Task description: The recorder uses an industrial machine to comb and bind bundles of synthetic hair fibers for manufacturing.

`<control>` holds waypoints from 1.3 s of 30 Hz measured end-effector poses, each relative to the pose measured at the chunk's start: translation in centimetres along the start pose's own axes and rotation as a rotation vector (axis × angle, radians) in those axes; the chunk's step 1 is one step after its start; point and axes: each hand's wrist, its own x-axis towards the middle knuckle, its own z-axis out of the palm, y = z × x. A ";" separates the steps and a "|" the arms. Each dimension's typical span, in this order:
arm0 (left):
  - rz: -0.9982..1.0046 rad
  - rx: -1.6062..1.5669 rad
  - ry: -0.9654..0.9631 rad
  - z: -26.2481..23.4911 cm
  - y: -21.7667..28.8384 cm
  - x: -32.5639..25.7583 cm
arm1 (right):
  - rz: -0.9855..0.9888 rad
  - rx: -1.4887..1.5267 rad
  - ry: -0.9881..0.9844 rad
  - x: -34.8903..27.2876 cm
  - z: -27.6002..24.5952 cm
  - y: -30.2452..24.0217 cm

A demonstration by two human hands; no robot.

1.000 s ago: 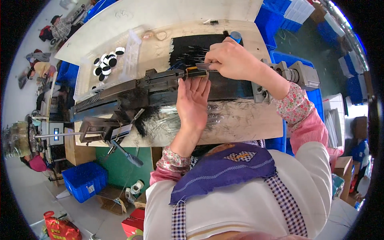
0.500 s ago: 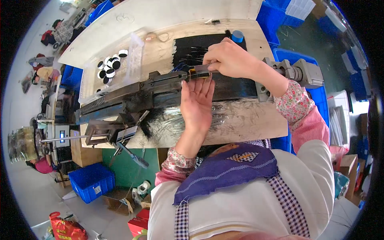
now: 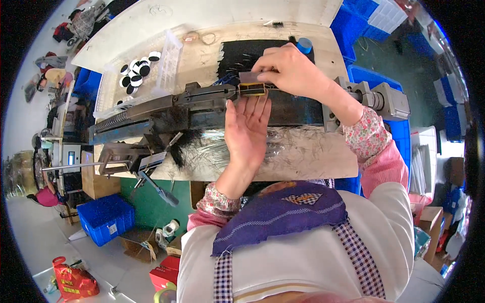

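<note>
You have a thin, flat grey plate [image 3: 249,77] pinched just beyond a small black block [image 3: 251,90] with yellow edges; whether they touch, you cannot tell. The block lies lengthwise from left to right, beside the tip of the long, worn, dark metal machine [image 3: 204,97] that stretches across your table [image 3: 316,161].

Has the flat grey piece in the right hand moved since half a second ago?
Yes. Judged against the dark metal machine, the flat grey piece in the right hand has shifted up the picture and slightly left.
</note>
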 end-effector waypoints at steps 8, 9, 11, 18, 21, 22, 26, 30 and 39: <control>0.004 0.007 0.095 -0.2 0.2 0.3 | -0.007 -0.021 -0.027 -1.1 0.2 -0.4; 0.003 0.004 0.094 -0.4 0.4 0.3 | 0.077 0.131 0.049 -1.4 0.0 -1.0; -0.024 -0.009 0.096 -0.3 0.4 0.6 | 0.214 0.426 0.105 -3.6 -0.8 -2.3; -0.028 0.071 0.111 -0.7 0.3 0.5 | 0.855 1.354 0.187 -8.6 5.6 -4.4; -0.001 0.100 0.086 -0.5 0.3 0.4 | 0.863 1.404 0.349 -7.3 7.9 -3.9; 0.001 0.110 0.046 -0.5 0.3 0.4 | 0.808 1.405 0.415 -6.9 8.3 -3.8; 0.010 0.059 0.024 -0.9 -0.2 0.3 | 0.721 1.420 0.499 -6.6 9.4 -3.4; 0.013 0.033 0.008 -0.6 -0.1 0.2 | 0.701 1.399 0.476 -6.9 8.4 -3.7; 0.016 -0.052 0.079 0.4 0.5 0.5 | 0.219 0.382 0.048 -8.1 0.6 -4.7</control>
